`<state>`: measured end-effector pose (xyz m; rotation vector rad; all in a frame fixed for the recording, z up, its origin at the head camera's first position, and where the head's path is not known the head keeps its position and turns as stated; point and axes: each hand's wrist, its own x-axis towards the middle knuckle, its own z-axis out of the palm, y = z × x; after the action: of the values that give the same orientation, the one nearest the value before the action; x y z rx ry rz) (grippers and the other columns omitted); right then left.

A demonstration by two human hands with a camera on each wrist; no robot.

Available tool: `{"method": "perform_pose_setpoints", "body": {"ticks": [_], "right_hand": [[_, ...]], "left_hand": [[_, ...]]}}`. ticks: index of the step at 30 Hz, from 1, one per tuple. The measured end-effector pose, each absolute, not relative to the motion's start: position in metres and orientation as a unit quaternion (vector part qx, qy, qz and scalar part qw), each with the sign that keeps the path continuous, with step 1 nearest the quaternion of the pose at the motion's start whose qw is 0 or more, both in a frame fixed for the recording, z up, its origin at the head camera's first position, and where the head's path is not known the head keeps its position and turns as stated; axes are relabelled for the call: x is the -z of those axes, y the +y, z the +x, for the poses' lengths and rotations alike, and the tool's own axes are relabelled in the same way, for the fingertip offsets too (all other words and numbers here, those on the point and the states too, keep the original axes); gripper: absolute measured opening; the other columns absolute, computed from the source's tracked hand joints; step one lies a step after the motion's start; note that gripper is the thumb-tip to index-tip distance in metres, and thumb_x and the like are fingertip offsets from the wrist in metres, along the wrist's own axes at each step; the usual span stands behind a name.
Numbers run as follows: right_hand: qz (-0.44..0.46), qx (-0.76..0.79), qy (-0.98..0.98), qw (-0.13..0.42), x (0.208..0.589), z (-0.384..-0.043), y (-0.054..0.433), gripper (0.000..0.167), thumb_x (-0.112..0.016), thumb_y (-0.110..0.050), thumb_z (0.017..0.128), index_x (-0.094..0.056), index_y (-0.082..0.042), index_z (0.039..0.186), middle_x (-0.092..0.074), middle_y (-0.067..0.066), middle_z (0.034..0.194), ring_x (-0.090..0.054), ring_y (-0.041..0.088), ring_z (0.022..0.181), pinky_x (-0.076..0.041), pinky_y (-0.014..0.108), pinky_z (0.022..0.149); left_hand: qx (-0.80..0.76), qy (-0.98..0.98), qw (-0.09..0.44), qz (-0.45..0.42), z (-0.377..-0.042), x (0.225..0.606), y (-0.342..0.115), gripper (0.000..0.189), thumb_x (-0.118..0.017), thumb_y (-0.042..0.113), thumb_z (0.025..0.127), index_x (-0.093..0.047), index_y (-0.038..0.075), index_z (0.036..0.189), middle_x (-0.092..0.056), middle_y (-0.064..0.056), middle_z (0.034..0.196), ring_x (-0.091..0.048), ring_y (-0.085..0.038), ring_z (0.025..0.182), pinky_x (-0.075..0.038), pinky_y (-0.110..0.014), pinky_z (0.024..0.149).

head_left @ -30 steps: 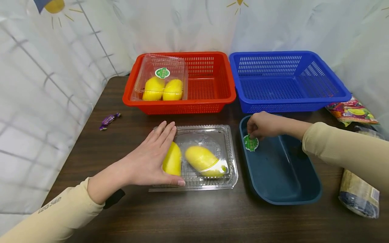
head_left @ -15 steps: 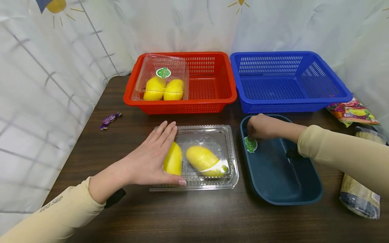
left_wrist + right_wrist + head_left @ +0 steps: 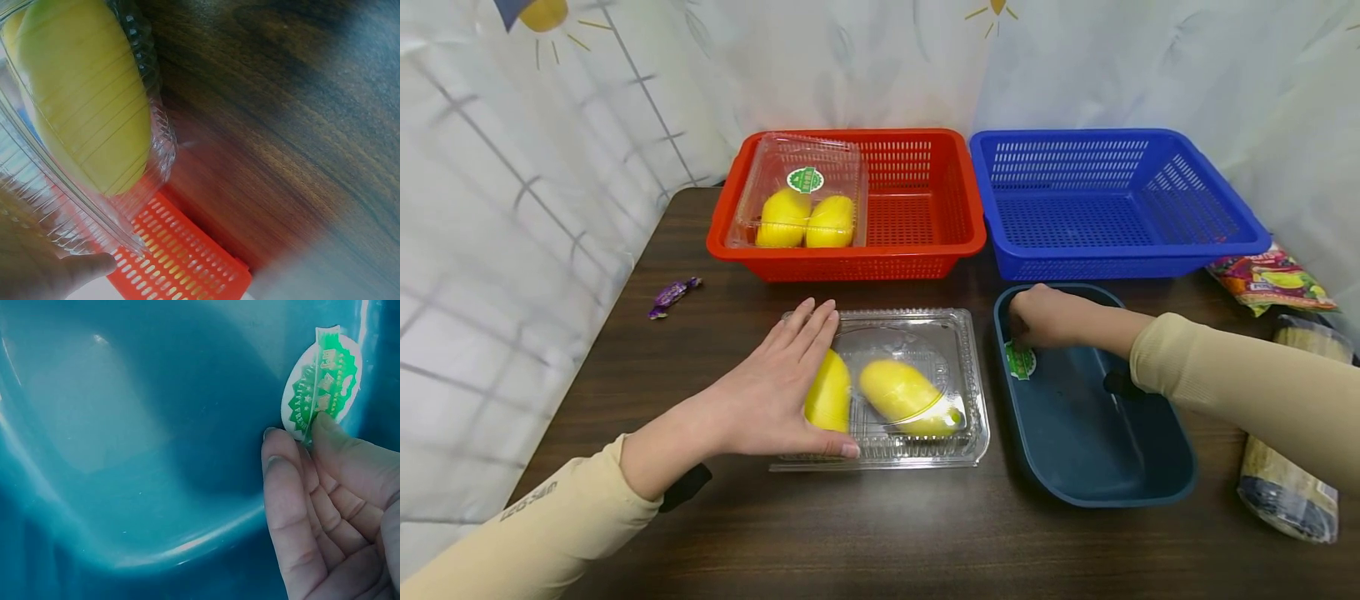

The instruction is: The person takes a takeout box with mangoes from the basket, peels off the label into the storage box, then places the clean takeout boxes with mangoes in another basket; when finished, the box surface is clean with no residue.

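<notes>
My left hand (image 3: 771, 383) rests on the left side of a clear plastic clamshell box (image 3: 951, 333), its fingers straight. Two yellow mangoes lie inside; one mango (image 3: 901, 396) shows whole, while the other mango (image 3: 831, 400) is partly under the hand. In the left wrist view, a mango (image 3: 87, 94) shows close up through the ribbed plastic. My right hand (image 3: 1056, 317) reaches into a dark teal tray (image 3: 1097, 442) and pinches a round green-and-white sticker (image 3: 328, 378) between thumb and fingers, near the tray's left wall.
Behind stand a red basket (image 3: 887, 252), holding another mango box (image 3: 808, 154) with a green label, and a blue basket (image 3: 1135, 252). A purple-wrapped candy (image 3: 673, 296) lies left. At right are a colourful snack bag (image 3: 1277, 279) and a long clear-wrapped pack (image 3: 1288, 487).
My right hand has dipped slightly lower into the teal tray with the sticker. The left hand stays where it was on the box.
</notes>
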<state>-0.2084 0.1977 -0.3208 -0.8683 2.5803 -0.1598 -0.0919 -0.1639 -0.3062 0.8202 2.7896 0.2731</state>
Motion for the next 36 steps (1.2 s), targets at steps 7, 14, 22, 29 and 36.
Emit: {"method": "perform_pose_setpoints", "body": {"ticks": [7, 14, 22, 29, 36], "right_hand": [[-0.314, 0.077, 0.924, 0.204, 0.312, -0.205, 0.201, 0.007, -0.079, -0.010, 0.085, -0.075, -0.005, 0.085, -0.073, 0.003, 0.078, -0.065, 0.012, 0.067, -0.059, 0.036, 0.065], [-0.315, 0.112, 0.936, 0.109, 0.265, -0.185, 0.196, 0.011, -0.071, -0.014, 0.096, -0.075, -0.004, 0.096, -0.068, 0.002, 0.075, -0.057, 0.011, 0.062, -0.054, 0.030, 0.060], [-0.395, 0.163, 0.895, 0.127, 0.265, -0.173, 0.147, 0.049, -0.062, -0.032, 0.103, -0.056, -0.006, 0.143, -0.062, 0.015, 0.140, -0.062, 0.031, 0.124, -0.052, 0.051, 0.106], [-0.380, 0.129, 0.893, 0.204, 0.288, -0.175, 0.130, 0.076, -0.060, -0.044, 0.102, -0.030, -0.007, 0.161, -0.043, 0.018, 0.159, -0.044, 0.036, 0.146, -0.038, 0.056, 0.119], [-0.355, 0.125, 0.901, 0.216, 0.290, -0.170, 0.128, 0.077, -0.060, -0.046, 0.101, -0.029, -0.008, 0.161, -0.045, 0.018, 0.158, -0.046, 0.037, 0.145, -0.040, 0.057, 0.116]], "left_hand": [[-0.097, 0.948, 0.109, 0.281, -0.091, 0.305, -0.164, 0.136, -0.064, 0.086, 0.072, -0.010, 0.002, 0.164, 0.000, -0.012, 0.174, 0.001, -0.037, 0.160, -0.011, -0.058, 0.128], [-0.087, 0.949, 0.109, 0.284, -0.092, 0.303, -0.162, 0.137, -0.063, 0.087, 0.072, -0.008, 0.002, 0.164, 0.004, -0.011, 0.174, 0.004, -0.035, 0.161, -0.011, -0.058, 0.129], [-0.092, 0.950, 0.110, 0.276, -0.092, 0.302, -0.164, 0.137, -0.065, 0.086, 0.071, -0.008, 0.003, 0.164, 0.002, -0.011, 0.174, 0.003, -0.035, 0.161, -0.011, -0.058, 0.128], [-0.115, 0.949, 0.114, 0.269, -0.089, 0.306, -0.163, 0.136, -0.068, 0.082, 0.073, -0.005, 0.004, 0.164, 0.007, -0.009, 0.174, 0.006, -0.035, 0.161, -0.011, -0.060, 0.128], [-0.171, 0.963, 0.077, 0.192, -0.069, 0.307, -0.156, 0.118, -0.063, 0.069, 0.088, -0.008, -0.003, 0.162, 0.000, -0.019, 0.173, -0.002, -0.043, 0.159, -0.017, -0.064, 0.125]]}}
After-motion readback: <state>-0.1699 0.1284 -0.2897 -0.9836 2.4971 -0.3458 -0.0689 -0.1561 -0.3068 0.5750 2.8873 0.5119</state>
